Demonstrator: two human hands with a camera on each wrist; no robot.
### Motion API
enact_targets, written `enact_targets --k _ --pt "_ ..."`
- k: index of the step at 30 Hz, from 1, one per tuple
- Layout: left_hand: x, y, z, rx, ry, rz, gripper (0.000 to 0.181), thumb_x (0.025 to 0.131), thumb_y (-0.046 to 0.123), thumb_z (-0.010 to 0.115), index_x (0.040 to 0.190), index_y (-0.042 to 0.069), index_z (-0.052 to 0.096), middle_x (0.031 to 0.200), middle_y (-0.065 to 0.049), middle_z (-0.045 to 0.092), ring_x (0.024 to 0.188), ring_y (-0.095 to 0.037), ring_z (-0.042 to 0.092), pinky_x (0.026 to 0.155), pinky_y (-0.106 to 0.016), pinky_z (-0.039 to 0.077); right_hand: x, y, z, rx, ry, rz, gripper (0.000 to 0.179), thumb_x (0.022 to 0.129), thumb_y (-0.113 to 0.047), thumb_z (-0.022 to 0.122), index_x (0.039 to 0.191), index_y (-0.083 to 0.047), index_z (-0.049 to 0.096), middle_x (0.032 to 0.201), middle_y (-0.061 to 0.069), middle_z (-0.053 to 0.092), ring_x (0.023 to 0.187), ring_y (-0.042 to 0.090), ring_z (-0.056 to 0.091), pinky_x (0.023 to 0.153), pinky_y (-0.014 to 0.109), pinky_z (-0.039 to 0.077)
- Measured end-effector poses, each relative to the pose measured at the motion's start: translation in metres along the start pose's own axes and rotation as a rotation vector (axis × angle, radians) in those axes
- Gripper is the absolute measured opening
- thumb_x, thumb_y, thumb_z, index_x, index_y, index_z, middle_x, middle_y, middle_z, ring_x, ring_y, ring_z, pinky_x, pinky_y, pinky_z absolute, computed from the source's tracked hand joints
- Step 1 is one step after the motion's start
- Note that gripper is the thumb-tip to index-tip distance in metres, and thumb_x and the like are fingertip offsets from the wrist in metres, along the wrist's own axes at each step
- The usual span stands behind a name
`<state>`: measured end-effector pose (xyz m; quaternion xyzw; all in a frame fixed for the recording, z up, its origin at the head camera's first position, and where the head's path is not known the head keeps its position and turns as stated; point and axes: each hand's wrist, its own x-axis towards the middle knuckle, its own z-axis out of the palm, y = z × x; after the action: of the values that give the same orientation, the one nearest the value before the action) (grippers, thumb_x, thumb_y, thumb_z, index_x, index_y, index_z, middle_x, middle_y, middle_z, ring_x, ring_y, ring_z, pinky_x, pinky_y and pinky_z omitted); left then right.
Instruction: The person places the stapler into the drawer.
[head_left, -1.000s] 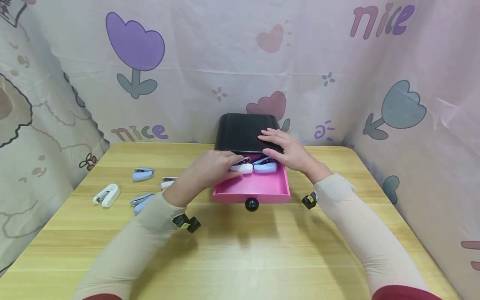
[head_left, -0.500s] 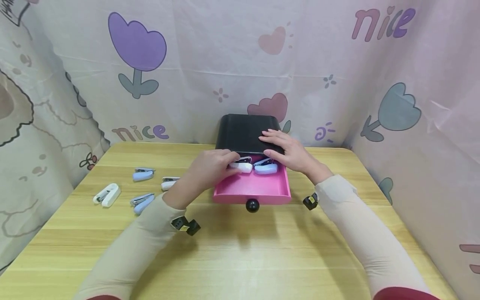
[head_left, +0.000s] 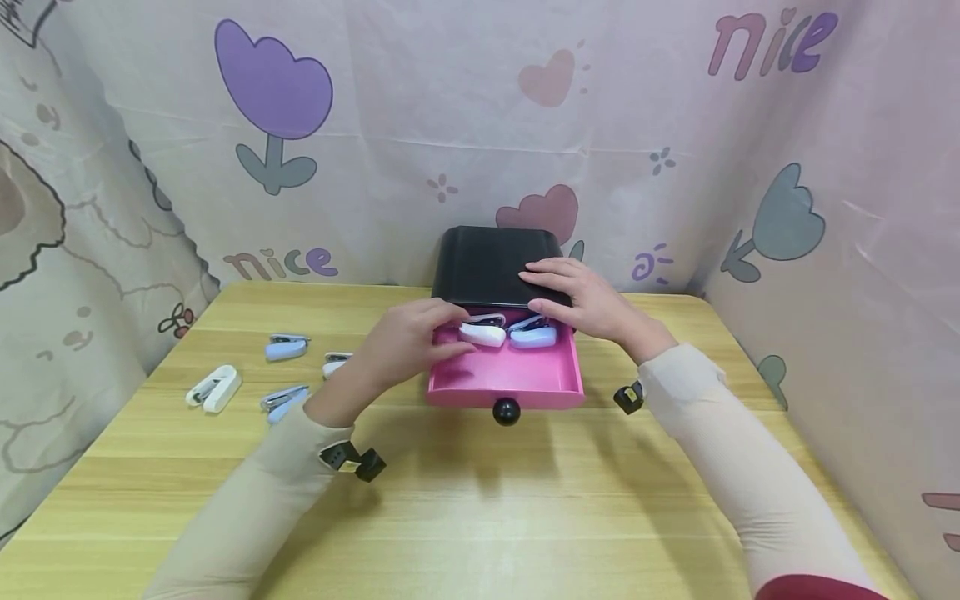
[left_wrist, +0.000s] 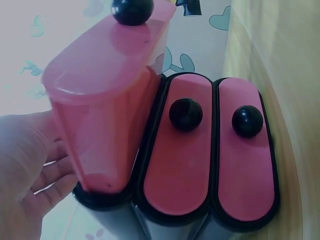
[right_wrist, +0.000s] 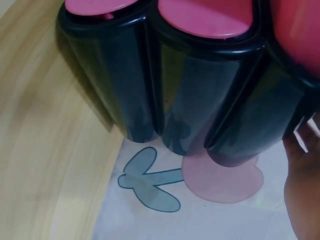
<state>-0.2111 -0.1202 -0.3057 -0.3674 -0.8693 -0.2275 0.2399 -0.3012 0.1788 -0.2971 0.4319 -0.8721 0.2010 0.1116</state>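
A pink drawer (head_left: pixel 525 375) with a round black knob (head_left: pixel 506 411) is pulled out of a black drawer unit (head_left: pixel 491 262). Inside it, side by side near the back, lie a white stapler (head_left: pixel 482 335) and a light blue stapler (head_left: pixel 533 337). My left hand (head_left: pixel 401 342) is over the drawer's left side, thumb and fingers spread apart, just left of the white stapler and gripping nothing. On top of the unit's right side rests my right hand (head_left: pixel 581 300), its fingers extended. The left wrist view shows two closed lower drawers (left_wrist: pixel 177 150) beside the pulled-out one.
On the table's left lie more staplers: a light blue one (head_left: pixel 286 347), a white one (head_left: pixel 214 390), another light blue one (head_left: pixel 283 402) partly behind the left forearm, and a white one (head_left: pixel 333 367) partly behind the wrist. A printed curtain (head_left: pixel 390 167) hangs behind.
My left hand has let go of the white stapler, which stays in the drawer, and has drawn back to the left with its fingers parting. The right hand has stayed on the unit.
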Motion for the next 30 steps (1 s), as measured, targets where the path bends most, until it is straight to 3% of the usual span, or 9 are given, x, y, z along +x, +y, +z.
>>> enact_targets --k 8,18,23,30 --pt "-0.017 -0.010 -0.016 -0.003 0.024 -0.061 0.038 0.077 0.030 0.085 0.107 0.009 0.073 0.097 -0.002 0.072 0.090 -0.017 0.066 0.081 -0.036 0.055 0.002 -0.002 -0.004 -0.022 -0.048 0.044 0.054 0.094 -0.048 0.060 0.142 -0.023 0.054 0.149 -0.001 0.045 0.141 0.020 0.033 0.115 0.051 0.023" --pt "-0.044 -0.034 -0.028 -0.015 0.071 -0.157 0.041 0.076 0.029 0.086 0.109 0.007 0.072 0.099 -0.005 0.072 0.091 -0.021 0.066 0.079 -0.042 0.054 0.001 -0.003 -0.006 -0.006 -0.062 0.051 0.054 0.094 -0.048 0.060 0.142 -0.022 0.054 0.149 -0.001 0.045 0.142 0.019 0.032 0.115 0.051 0.022" --pt "-0.055 -0.048 -0.034 -0.042 0.032 -0.244 0.042 0.080 0.026 0.082 0.114 0.006 0.069 0.106 -0.007 0.071 0.096 -0.025 0.064 0.082 -0.045 0.053 0.001 -0.002 -0.007 0.034 -0.071 0.068 0.054 0.094 -0.049 0.060 0.141 -0.024 0.055 0.150 -0.003 0.044 0.143 0.018 0.030 0.115 0.052 0.021" --pt "-0.074 -0.074 -0.040 -0.041 -0.086 -0.347 0.047 0.087 0.031 0.076 0.124 0.006 0.063 0.119 -0.010 0.066 0.105 -0.029 0.060 0.088 -0.048 0.049 0.000 -0.001 -0.006 0.050 -0.068 0.072 0.054 0.094 -0.048 0.060 0.142 -0.025 0.054 0.150 -0.004 0.044 0.143 0.018 0.030 0.115 0.053 0.019"
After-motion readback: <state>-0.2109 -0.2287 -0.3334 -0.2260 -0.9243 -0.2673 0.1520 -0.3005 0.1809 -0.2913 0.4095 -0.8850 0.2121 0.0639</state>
